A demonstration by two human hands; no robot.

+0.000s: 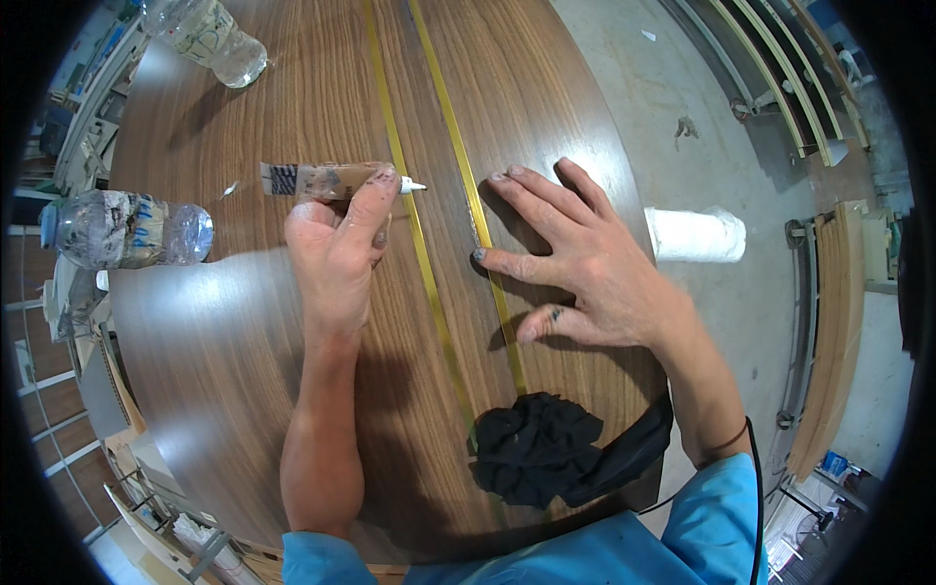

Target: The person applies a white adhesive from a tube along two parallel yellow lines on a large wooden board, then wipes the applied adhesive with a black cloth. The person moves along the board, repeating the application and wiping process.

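Note:
My left hand [336,253] is closed around a soft clear-and-brown tube [322,180] with dark print. Its white nozzle [413,185] points right, over the left of two thin gold strips [426,263] that run lengthwise on a wood-grain panel [292,409]. With fingers spread, my right hand [600,263] rests on the panel at its right part. One fingertip is by the right gold strip [450,107], and the thumb lies close to that strip too. Nothing shows in the right hand. Dark smudges mark its fingers.
A crumpled black cloth [536,448] lies near me, over the strips' near ends. Two clear plastic bottles, one at the far left [210,44] and one at the left edge [127,231], lie or stand there. A white roll [697,235] sits beyond the panel's right edge. Racked boards [829,341] stand farther right.

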